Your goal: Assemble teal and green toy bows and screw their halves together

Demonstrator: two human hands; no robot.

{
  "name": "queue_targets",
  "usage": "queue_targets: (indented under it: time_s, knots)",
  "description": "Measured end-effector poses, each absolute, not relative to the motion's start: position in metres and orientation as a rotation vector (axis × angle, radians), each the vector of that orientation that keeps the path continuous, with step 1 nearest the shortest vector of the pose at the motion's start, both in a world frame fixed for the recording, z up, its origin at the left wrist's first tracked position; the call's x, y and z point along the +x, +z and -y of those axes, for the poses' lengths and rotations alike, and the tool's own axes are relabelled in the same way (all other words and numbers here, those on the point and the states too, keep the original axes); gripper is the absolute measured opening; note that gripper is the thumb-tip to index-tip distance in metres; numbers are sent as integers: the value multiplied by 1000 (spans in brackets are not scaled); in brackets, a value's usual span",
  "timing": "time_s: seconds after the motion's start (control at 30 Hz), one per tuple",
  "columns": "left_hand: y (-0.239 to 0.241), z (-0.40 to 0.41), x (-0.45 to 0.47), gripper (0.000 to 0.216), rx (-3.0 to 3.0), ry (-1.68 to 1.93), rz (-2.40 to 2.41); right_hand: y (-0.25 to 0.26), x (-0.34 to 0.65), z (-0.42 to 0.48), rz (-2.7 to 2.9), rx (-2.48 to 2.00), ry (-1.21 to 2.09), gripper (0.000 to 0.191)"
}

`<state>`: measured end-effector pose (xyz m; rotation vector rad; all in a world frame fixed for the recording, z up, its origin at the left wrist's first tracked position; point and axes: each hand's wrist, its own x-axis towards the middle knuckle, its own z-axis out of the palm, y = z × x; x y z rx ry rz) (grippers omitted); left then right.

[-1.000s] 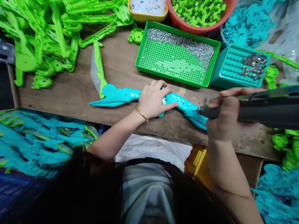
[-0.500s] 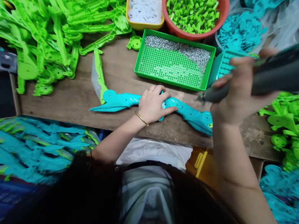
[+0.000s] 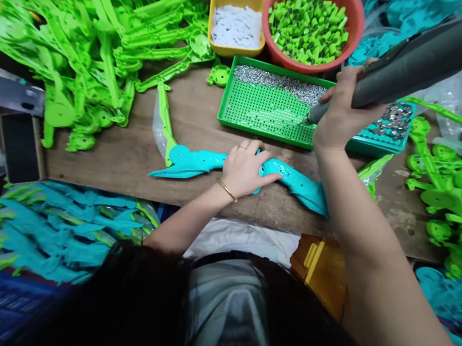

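My left hand (image 3: 245, 167) presses down on the middle of a long teal plastic part (image 3: 199, 160) lying near the front edge of the wooden bench (image 3: 124, 149); its fingers curl over the part. My right hand (image 3: 339, 116) grips a grey electric screwdriver (image 3: 414, 55), held slanted. The tool's tip hovers over the right side of a green perforated tray (image 3: 264, 110) with a heap of small silver screws (image 3: 279, 82) along its far side.
A teal tray of larger metal pieces (image 3: 393, 121) sits right of the green tray. Behind are a yellow tub of white bits (image 3: 236, 25) and a red bowl of green caps (image 3: 310, 25). Green parts (image 3: 82, 48) pile left and right; teal parts (image 3: 59, 230) lie below the bench.
My right hand has lifted the screwdriver off the teal part and carried it back over the green screw tray. My left hand stays pressed on the part.
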<state>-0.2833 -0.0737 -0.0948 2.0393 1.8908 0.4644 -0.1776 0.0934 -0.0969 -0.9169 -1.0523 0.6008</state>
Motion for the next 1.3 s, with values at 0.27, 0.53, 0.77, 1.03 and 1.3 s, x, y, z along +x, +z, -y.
queue_targets:
  time_s: [0.27, 0.53, 0.77, 1.03, 1.3]
  knots:
    - [-70, 116, -222, 18, 1332, 677, -1283, -42, -144, -61, 1077, -708, 590, 25]
    - [-84, 115, -154, 27, 64, 651, -950, -34, -66, 33, 1244, -724, 598, 22]
    - [-84, 115, -140, 22, -11, 821, -1041, -57, -62, 29, 1226, -680, 632, 25]
    - [-88, 117, -136, 22, -36, 865, -1061, -68, -64, 30, 1236, -840, 698, 27]
    - [-91, 120, -137, 23, -13, 862, -1054, -58, -64, 26, 1288, -803, 718, 29]
